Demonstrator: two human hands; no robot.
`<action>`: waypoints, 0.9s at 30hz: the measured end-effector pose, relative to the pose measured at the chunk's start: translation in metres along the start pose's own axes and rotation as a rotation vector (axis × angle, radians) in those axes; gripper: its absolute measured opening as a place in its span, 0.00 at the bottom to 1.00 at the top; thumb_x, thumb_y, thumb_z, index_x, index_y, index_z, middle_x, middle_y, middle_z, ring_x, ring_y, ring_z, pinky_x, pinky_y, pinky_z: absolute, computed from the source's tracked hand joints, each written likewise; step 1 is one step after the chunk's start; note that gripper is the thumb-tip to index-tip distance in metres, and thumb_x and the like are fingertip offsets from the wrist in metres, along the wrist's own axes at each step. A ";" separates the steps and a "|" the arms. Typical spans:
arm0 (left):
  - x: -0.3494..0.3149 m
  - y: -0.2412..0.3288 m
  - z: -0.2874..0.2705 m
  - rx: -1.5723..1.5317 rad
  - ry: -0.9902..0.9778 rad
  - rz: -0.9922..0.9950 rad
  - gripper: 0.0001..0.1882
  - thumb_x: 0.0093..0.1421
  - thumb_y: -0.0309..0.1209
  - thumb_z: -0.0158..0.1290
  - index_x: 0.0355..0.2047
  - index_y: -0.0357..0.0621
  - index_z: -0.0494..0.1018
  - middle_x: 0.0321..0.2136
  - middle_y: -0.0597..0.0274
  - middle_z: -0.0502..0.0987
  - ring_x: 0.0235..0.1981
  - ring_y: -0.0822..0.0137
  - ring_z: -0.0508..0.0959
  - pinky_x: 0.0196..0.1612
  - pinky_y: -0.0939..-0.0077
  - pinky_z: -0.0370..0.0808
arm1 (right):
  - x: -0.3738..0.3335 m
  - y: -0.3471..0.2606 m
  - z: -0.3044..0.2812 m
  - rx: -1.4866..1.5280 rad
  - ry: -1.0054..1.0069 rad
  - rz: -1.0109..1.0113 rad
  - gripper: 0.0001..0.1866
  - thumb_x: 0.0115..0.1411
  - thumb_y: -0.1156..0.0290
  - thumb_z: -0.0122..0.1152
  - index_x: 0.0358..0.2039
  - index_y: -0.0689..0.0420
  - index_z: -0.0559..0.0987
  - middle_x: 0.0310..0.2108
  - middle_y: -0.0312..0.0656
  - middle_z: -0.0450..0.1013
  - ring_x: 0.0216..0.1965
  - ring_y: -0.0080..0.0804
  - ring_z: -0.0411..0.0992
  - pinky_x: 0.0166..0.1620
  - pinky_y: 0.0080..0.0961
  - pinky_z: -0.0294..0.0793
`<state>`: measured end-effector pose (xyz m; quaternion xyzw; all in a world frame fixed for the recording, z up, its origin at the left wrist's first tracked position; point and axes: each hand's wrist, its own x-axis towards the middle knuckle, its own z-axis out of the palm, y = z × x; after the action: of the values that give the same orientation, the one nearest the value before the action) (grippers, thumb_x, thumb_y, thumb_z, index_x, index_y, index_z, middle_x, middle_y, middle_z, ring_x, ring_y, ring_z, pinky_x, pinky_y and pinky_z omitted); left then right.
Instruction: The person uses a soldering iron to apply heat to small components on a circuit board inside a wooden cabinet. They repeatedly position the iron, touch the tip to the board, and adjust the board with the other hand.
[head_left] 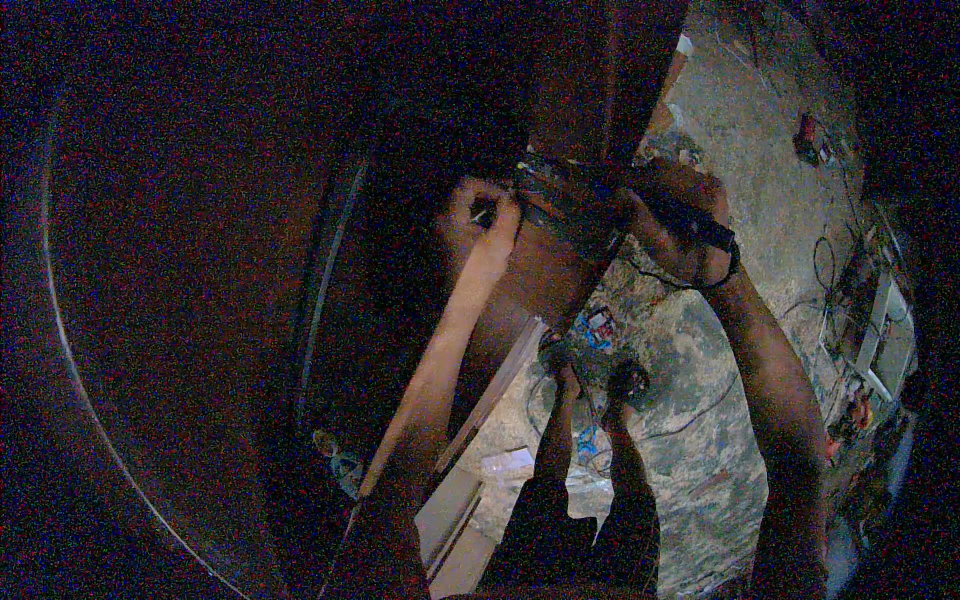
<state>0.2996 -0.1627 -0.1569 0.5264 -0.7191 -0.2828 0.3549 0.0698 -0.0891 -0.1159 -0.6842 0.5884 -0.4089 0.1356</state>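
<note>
The picture is dark and grainy. My right hand (690, 225) is wrapped round the rear of a dark power tool (570, 205), whose exact kind I cannot make out. The tool lies against a reddish-brown wooden board (540, 275). By the tool's front end, my left hand (480, 215) is curled closed, with a small dark gap among its fingers. Whatever that hand holds is hidden in shadow. A dark band (735, 255) circles my right wrist.
A large dark brown panel (180, 300) fills the left side. Below, my feet stand on a rough, stained floor (690, 400) beside blue scraps (597, 330). Cables, a red-and-black object (812, 138) and a pale frame (885, 325) lie at right. Pale boards (460, 530) lean low down.
</note>
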 end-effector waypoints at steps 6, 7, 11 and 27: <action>0.014 -0.007 -0.007 -0.089 0.068 0.099 0.10 0.50 0.22 0.58 0.33 0.43 0.72 0.32 0.62 0.77 0.37 0.66 0.76 0.45 0.72 0.72 | 0.000 -0.002 0.001 0.038 0.041 0.006 0.08 0.54 0.66 0.63 0.26 0.58 0.81 0.24 0.46 0.76 0.26 0.42 0.75 0.30 0.32 0.74; 0.017 -0.010 -0.007 -0.077 0.063 0.087 0.11 0.49 0.22 0.58 0.34 0.43 0.73 0.33 0.62 0.77 0.37 0.66 0.76 0.45 0.72 0.72 | -0.001 -0.001 0.001 0.047 0.044 0.006 0.08 0.54 0.67 0.63 0.26 0.58 0.81 0.24 0.46 0.76 0.26 0.42 0.75 0.30 0.32 0.74; 0.024 -0.020 -0.010 -0.169 -0.053 0.074 0.15 0.49 0.23 0.59 0.39 0.42 0.75 0.36 0.59 0.77 0.38 0.62 0.77 0.46 0.69 0.73 | -0.001 0.001 0.002 0.075 0.043 0.014 0.07 0.54 0.69 0.63 0.27 0.59 0.81 0.25 0.47 0.76 0.27 0.42 0.76 0.31 0.31 0.74; 0.027 -0.006 -0.064 0.425 -0.502 0.248 0.17 0.53 0.36 0.62 0.42 0.43 0.77 0.42 0.52 0.75 0.45 0.53 0.75 0.50 0.65 0.72 | -0.002 0.004 -0.001 0.040 0.014 -0.038 0.11 0.56 0.62 0.61 0.30 0.58 0.81 0.26 0.45 0.76 0.27 0.43 0.75 0.31 0.32 0.74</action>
<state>0.3494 -0.1925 -0.1178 0.4112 -0.8851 -0.2021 0.0811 0.0668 -0.0884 -0.1187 -0.6894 0.5679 -0.4281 0.1373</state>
